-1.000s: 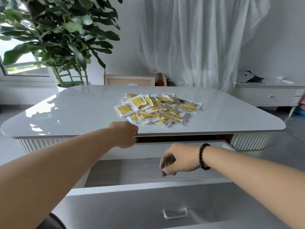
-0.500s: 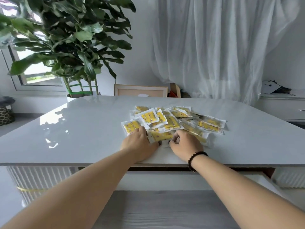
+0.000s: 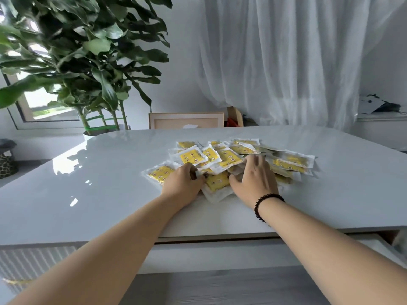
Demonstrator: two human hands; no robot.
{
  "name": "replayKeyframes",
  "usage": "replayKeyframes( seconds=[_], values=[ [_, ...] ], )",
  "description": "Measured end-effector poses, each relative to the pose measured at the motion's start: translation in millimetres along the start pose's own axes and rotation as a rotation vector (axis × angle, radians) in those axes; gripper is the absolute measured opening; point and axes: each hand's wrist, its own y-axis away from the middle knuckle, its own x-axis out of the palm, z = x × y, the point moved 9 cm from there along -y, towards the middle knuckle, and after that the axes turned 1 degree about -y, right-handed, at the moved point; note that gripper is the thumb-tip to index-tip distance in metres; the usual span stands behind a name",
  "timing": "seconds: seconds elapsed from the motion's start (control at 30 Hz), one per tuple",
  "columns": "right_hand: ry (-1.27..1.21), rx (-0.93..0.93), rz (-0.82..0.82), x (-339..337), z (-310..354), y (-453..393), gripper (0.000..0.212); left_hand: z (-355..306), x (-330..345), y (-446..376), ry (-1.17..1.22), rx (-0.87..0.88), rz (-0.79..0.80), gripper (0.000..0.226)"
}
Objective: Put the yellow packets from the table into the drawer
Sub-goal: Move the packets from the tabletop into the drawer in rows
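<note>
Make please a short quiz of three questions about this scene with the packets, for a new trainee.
1. True or false: the yellow packets lie in a loose, overlapping heap on the white table.
2. Which hand wears the dark bead bracelet? A) left B) right C) both
3. Fill in: the drawer below the table edge stands ____.

Key:
1. True. The heap sits near the table's middle.
2. B. The bracelet is on the wrist of the right hand; the left hand has a bare wrist. Both hands rest on the near side of the heap.
3. Open; its grey wood-grain bottom shows.
</note>
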Motion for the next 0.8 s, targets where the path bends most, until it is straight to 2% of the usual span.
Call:
replayKeyframes(
  seconds=[0.07,0.13,0.23,0.33,0.4,0.43,0.57,0.67,0.73,0.8],
  values=[
    [-0.056,-0.030,-0.060,-8,2,2,0.057,0,-10,4,0.162,-0.030,-0.079,0.017],
    [-0.055,-0.120,-0.016,-7,12,5,0.067,2,-19,11,0.317,-0.086,-0.148,0.016],
    [0.002,-0.214,0.082,4,24,7,0.062,9,-26,23,0.519,-0.195,-0.175,0.013],
    [-0.098,-0.212,0.122,10,24,6,0.053,9,-19,40,0.745,-0.254,-0.043,0.049],
    [-0.151,-0.210,0.145,13,22,5,0.043,8,-11,49,0.735,-0.241,0.050,0.077],
    [-0.172,-0.204,0.131,12,20,3,0.037,8,-8,51,0.718,-0.229,0.066,0.083],
    [-0.390,-0.084,-0.111,-13,7,-1,0.019,9,-15,48,0.743,-0.199,-0.021,0.072],
    [-0.582,0.075,-0.211,-23,-7,-1,0.014,16,-17,44,0.871,-0.231,-0.079,0.060],
    [-0.665,0.194,-0.193,-17,-17,-1,0.026,27,-19,42,0.994,-0.284,-0.135,0.048],
    [-0.718,0.312,-0.131,-5,-26,0,0.055,34,-20,41,1.053,-0.319,-0.177,0.036]
  ],
)
